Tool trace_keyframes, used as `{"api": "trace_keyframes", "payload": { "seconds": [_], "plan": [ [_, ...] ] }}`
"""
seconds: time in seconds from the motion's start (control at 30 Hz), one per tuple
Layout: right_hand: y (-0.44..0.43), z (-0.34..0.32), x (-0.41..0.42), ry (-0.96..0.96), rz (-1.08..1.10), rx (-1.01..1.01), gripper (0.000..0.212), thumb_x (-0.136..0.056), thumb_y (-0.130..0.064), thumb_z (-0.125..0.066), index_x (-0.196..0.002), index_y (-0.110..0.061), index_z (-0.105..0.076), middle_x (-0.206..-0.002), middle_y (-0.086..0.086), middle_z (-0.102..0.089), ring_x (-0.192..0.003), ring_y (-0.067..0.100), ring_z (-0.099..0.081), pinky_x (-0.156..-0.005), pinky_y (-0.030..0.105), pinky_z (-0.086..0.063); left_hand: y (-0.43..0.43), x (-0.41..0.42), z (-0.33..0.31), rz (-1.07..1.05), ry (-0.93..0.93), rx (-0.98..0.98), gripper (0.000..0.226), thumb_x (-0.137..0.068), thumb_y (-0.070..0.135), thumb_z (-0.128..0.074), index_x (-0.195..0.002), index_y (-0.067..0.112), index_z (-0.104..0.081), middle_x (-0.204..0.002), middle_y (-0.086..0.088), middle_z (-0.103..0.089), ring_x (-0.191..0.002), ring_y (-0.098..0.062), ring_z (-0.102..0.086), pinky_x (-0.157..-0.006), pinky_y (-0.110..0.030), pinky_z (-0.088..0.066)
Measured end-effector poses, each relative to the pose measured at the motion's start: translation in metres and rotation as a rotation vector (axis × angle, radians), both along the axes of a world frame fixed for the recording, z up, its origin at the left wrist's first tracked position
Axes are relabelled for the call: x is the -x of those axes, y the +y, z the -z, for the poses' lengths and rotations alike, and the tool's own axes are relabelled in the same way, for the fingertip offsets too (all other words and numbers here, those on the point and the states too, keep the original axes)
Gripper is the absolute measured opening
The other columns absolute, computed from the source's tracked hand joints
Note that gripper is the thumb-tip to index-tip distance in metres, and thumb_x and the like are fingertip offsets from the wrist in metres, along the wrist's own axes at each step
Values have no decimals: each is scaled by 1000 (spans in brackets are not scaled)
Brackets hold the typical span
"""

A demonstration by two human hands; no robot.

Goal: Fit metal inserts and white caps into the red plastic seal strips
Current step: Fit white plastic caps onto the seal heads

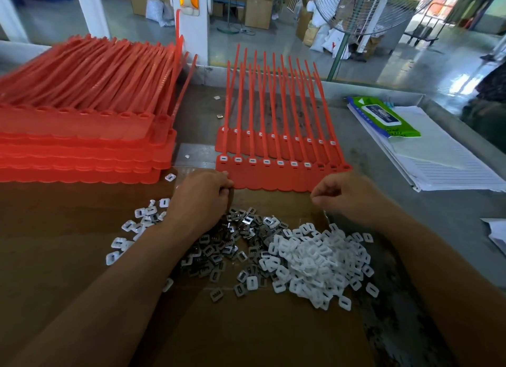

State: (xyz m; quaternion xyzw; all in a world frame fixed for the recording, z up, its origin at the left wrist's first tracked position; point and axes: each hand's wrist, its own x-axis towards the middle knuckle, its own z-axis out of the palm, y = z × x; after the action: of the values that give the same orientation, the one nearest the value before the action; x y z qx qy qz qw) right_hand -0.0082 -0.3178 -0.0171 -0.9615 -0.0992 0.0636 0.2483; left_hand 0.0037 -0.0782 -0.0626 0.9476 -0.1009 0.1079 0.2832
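Red seal strip (273, 178) at twelve o'clock, near-left corner pinched by left hand (202, 198); right hand (347, 198), three o'clock, fingers curled, hold unclear.

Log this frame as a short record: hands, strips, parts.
left hand: grips the near left edge of the front strip
right hand: fingers curled at that strip's right end; contents unclear
front strip caps: seven heads from the left capped, last three look uncapped
back strip: all heads capped
white caps: loose pile near right
metal inserts: loose pile beside it, left
spare strips: stacked far left
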Motion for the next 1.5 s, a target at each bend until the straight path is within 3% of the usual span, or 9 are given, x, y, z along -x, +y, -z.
{"api": "trace_keyframes", "payload": {
  "seconds": [0.13, 0.33, 0.5, 0.7, 0.87, 0.93, 1.1, 1.3, 1.5],
  "plan": [
    [3, -2, 17, 100, -67, -11, 20, -75, -21, -74, -69, -36, -62, -63, -16, -64, -62, -12, -57, -56, 2, -40, 0, 0, 0, 6, 4, -11, 27, -83, 4, -51, -105, 9, -67, -121, -2, -60, -113, -16, -53, -97, -24, -34],
    [8, 4, 23, 76, -48, 24, 13, -71, -22, -77, -72, -30, -67, -58, -18, -62, -58, -13, -57, -51, 2, -39, -1, 0, -2, 7, 5, -27, 27, -84, 5, -51, -106, 8, -66, -122, -2, -60, -114, -16, -52, -95, -20, -31],
    [11, 2, 25, 65, -65, 29, 21, -78, -19, -70, -64, -33, -63, -52, -26, -60, -51, -13, -55, -46, 2, -37, -1, 0, -3, 7, 19, -34, 28, -84, 6, -50, -107, 9, -66, -124, -1, -58, -115, -15, -52, -95, -19, -30],
    [8, 6, 19, 62, -26, 49, 16, -84, -22, -63, -71, -32, -64, -66, -18, -61, -57, -12, -55, -47, 3, -37, -1, -1, -3, 4, 32, -33, 28, -85, 7, -50, -108, 10, -65, -125, -1, -58, -116, -16, -50, -96, -21, -30],
    [3, 4, 14, -1, -19, -47, 20, -84, -19, -64, -70, -32, -61, -66, -17, -61, -63, -16, -53, -59, 1, -38, -1, 0, -3, 5, 32, -26, 28, -85, 6, -50, -108, 9, -66, -124, -1, -58, -116, -17, -50, -98, -23, -31],
    [0, 3, 9, -44, 13, -97, 23, -83, -16, -64, -69, -33, -60, -67, -16, -60, -62, -12, -54, -58, 6, -41, -1, -1, -3, 7, 32, -30, 28, -85, 6, -50, -108, 10, -65, -124, -1, -58, -117, -17, -50, -98, -22, -30],
    [-10, 6, -13, -117, 160, -181, 22, -83, -10, -64, -73, -28, -56, -78, -10, -60, -80, 9, -57, -78, 29, -45, -1, 0, -3, 5, 42, -29, 29, -86, 7, -49, -109, 11, -65, -125, -1, -57, -117, -16, -50, -99, -23, -31],
    [-18, 10, -44, -206, 317, -143, 6, -85, -12, -62, -81, -17, -63, -80, -5, -58, -77, 7, -51, -71, 24, -35, -2, 0, -4, 3, 28, -4, 28, -84, 5, -50, -107, 9, -66, -123, -2, -59, -114, -16, -52, -96, -23, -33],
    [-21, 20, -69, -169, 395, -122, 12, -87, -16, -59, -78, -23, -61, -84, -6, -57, -83, 9, -49, -75, 28, -36, -2, 1, -4, -3, 21, 15, 27, -83, 4, -51, -105, 9, -67, -121, -3, -60, -112, -16, -54, -95, -23, -35]
  ]
}}
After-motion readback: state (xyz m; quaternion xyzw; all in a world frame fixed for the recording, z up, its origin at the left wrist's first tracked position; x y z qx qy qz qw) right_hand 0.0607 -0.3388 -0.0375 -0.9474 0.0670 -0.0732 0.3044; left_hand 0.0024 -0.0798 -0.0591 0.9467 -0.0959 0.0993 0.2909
